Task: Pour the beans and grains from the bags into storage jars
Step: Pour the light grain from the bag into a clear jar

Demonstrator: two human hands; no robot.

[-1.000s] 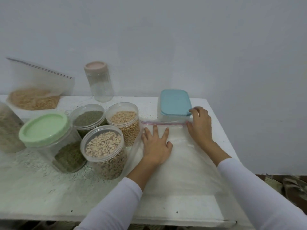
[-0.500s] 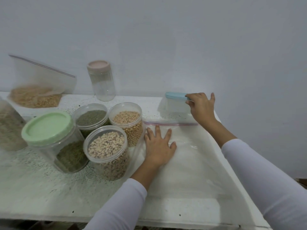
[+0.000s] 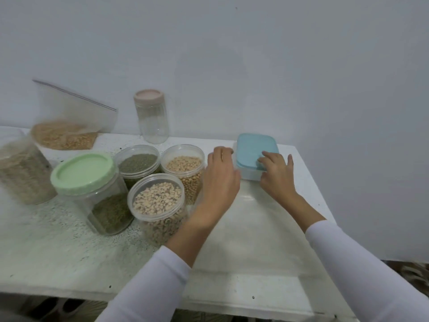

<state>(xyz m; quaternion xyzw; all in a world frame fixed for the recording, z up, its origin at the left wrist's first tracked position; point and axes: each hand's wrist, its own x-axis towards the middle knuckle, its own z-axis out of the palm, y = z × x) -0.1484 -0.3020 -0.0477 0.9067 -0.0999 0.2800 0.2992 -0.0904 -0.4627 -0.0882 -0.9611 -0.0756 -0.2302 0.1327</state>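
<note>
An empty clear zip bag (image 3: 255, 231) lies flat on the white table (image 3: 46, 259) in front of me. A rectangular clear container with a blue lid (image 3: 251, 147) sits at the bag's far edge. My right hand (image 3: 277, 177) rests on the lid's near right corner, fingers on top and thumb spread to the right. My left hand (image 3: 220, 180) has its fingers curled against the container's left side. Three open jars hold green beans (image 3: 139, 161), soybeans (image 3: 183, 165) and black-eyed peas (image 3: 157, 199).
A green-lidded jar (image 3: 83, 173) of dark green beans stands left of the open jars. An empty pink-lidded jar (image 3: 152, 117) stands by the wall. Two zip bags of grain sit at the back left (image 3: 65, 135) and far left (image 3: 21, 175). The table's right edge is close to my right arm.
My right hand has brought the blue-lidded container down onto the bag's far edge. My left hand has left the bag's surface and moved forward to the container's left side.
</note>
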